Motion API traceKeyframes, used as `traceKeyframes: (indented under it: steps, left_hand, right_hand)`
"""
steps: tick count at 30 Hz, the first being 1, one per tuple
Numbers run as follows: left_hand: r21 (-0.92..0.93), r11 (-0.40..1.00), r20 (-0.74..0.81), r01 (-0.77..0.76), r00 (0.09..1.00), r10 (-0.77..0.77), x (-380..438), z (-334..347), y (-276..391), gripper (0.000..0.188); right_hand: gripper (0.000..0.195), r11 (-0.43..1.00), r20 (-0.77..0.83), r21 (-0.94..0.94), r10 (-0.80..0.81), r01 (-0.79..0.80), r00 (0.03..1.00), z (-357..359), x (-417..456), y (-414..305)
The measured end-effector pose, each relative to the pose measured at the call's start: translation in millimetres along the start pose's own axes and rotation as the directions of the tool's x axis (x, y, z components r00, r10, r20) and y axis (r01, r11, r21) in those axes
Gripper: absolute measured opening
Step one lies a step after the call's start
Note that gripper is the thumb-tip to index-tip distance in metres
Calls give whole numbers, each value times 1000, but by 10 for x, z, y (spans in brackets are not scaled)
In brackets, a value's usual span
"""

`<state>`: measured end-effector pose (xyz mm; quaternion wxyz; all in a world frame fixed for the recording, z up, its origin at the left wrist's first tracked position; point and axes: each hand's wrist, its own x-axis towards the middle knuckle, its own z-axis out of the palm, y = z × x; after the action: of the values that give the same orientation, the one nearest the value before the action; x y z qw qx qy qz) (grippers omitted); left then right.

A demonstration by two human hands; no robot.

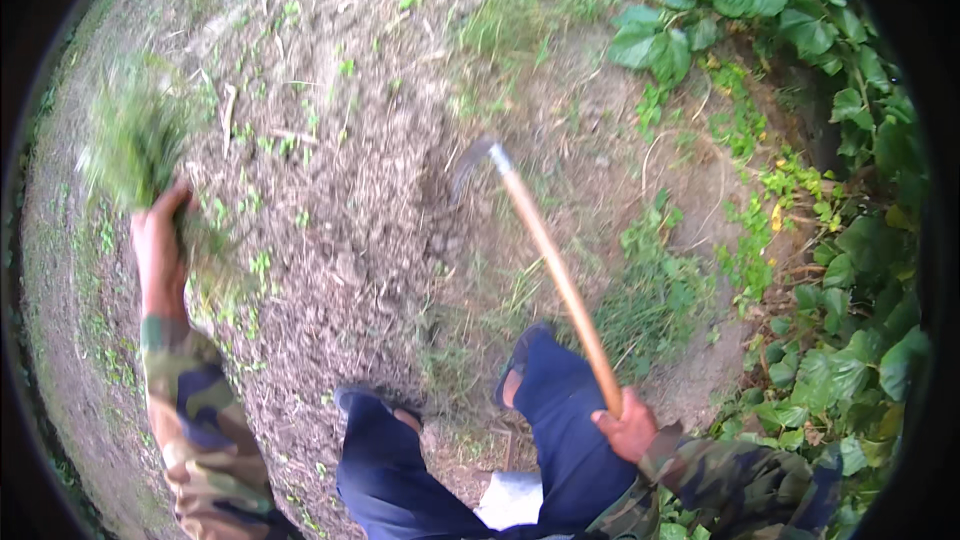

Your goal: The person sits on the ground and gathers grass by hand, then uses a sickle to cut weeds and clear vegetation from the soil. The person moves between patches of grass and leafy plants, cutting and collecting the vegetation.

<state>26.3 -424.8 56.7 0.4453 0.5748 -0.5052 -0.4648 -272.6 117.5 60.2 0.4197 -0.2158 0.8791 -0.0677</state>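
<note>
My left hand (pixel 163 232), at the far left in a camouflage sleeve, grips a bunch of green grass (pixel 139 139), blurred by motion. Its lower strands hang beside the wrist. My right hand (pixel 631 424), at the lower right, is closed round the end of the long wooden handle (pixel 559 270) of a sickle. The curved metal blade (pixel 471 159) points to the left above soil and short grass, near the middle of the view. Whether the blade touches the ground, I cannot tell. Cut or uprooted-looking grass (pixel 652 315) lies right of the handle.
My feet in dark shoes (pixel 364 394) stand apart on the ground, below dark blue trousers (pixel 574 405). Broad-leaved plants (pixel 862 375) line the right side. Rough soil (pixel 360 255) with small weeds and dry stalks spreads to the left. A white object (pixel 511 499) is between my legs.
</note>
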Motion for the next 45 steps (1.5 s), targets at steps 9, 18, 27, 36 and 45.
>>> traceKeyframes:
  steps: [9, 18, 27, 36, 45]
  left_hand:
    - [18, 931, -32, 365, 931, -364, -1522, -717, 611, 9]
    - [-13, 868, 21, 497, 868, -496, -2348, -449, 1166, 22]
    - [45, 809, -103, 586, 808, -580, -2970, -907, 1081, 14]
    - [57, 770, -37, 635, 773, -634, -2172, -620, 1106, 12]
    - [14, 790, -103, 614, 786, -609, -1371, -1007, 1347, 11]
  right_hand:
    - [42, 988, 86, -136, 81, -69, 993, -41, -110, -91]
    - [48, 931, 215, 142, 303, -337, 928, -356, -398, 113]
    - [57, 946, 117, -125, 315, -301, 942, -1048, -820, 466]
    - [58, 897, 88, -99, 440, -432, 894, -1094, -727, -826]
    - [50, 815, 3, -213, 552, -539, 834, -1844, -884, -1876]
